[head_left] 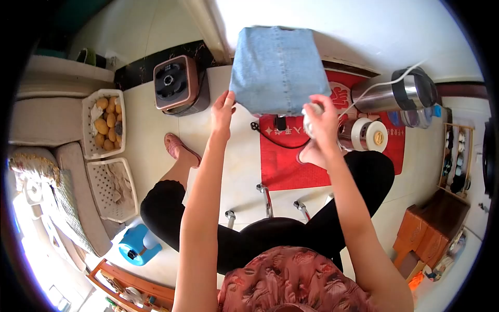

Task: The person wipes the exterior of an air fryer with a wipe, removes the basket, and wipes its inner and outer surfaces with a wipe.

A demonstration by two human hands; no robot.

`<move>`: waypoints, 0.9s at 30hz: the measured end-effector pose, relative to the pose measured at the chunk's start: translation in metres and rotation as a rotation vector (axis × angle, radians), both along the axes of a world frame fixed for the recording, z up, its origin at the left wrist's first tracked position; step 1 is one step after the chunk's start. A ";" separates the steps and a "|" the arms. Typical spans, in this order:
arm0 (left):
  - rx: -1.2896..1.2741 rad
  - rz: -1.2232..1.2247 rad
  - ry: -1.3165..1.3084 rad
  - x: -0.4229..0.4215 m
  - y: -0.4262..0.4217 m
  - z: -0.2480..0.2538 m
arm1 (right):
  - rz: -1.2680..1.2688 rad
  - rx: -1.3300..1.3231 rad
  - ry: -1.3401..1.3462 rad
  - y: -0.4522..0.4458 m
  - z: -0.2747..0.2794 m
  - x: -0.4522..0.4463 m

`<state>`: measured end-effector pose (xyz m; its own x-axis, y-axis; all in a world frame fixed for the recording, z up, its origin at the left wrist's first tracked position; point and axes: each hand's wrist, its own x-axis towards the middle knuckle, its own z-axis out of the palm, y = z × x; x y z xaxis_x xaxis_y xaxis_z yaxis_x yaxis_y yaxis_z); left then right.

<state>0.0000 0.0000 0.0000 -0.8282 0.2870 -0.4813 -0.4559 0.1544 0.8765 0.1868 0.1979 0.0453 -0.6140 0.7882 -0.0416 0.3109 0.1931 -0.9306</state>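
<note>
A light blue piece of denim (280, 67) with a seam down its middle hangs spread out in front of the pale wall. My left hand (223, 112) pinches its lower left corner between thumb and fingers. At the lower right corner, my right hand (323, 122) is closed around a white corded device (310, 118), held against or very near the cloth. My fingers cover much of the device, so its exact kind does not show. From that hand a white cord (384, 83) runs up to the right.
Below lies a red mat (296, 166) with a black cable (283, 140). Right stand a steel canister (390, 93) and a white-lidded pot (373, 136). Left are a black-topped appliance (179, 83), a basket (86, 125) of potatoes, another basket (112, 190) and a blue container (138, 245).
</note>
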 end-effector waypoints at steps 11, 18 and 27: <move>0.417 0.137 -0.103 0.070 0.050 0.109 | -0.270 -0.227 0.027 0.036 -0.014 0.047; 0.515 0.211 -0.312 0.166 -0.054 0.179 | 0.011 -1.173 0.005 -0.019 0.014 0.075; 0.383 0.317 -0.121 0.190 -0.155 0.194 | 0.401 -0.924 -0.243 -0.122 -0.013 0.092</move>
